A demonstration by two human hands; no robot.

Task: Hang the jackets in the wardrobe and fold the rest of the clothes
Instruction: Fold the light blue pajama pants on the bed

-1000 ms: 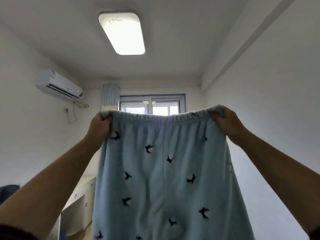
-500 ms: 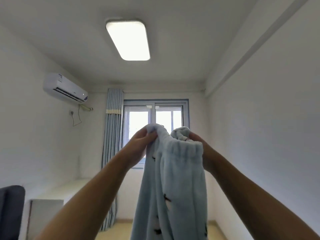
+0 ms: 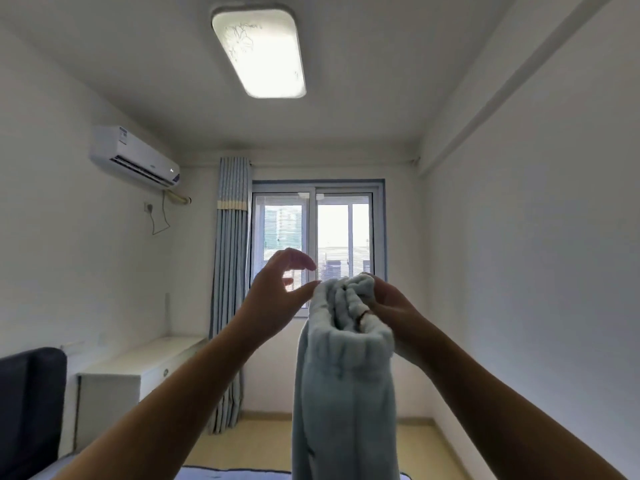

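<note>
The pale blue fleece trousers [image 3: 343, 393] hang straight down in front of me, doubled along their length, so their long axis runs vertically from my hands to the bottom of the view. Where the legs end I cannot see. The gathered waistband [image 3: 346, 299] is bunched at the top, and that is where my right hand [image 3: 391, 306] grips it, fingers curled round the thick roll of cloth from the right side. All the weight is on that hand.

My left hand [image 3: 277, 292] is just to the left of the waistband, holding nothing. Its fingers [image 3: 298, 259] arch loosely above the thumb, whose tip is right at the fabric's edge; I cannot tell whether it touches. The trousers lie to the right of this free hand and below it, so I judge the next fold falls to the left hand: it would have to drop down along the hanging length and catch the cloth lower, bringing it up toward the right hand's grip.

Beyond the trousers, at the far wall, is the window [image 3: 317, 244] with a striped curtain [image 3: 230, 271] gathered on its left. A white desk [image 3: 138, 362] stands along the left wall under the air conditioner [image 3: 135, 157]. Near me, at the bottom edge, a strip of blue bedding [image 3: 225, 474] shows.
</note>
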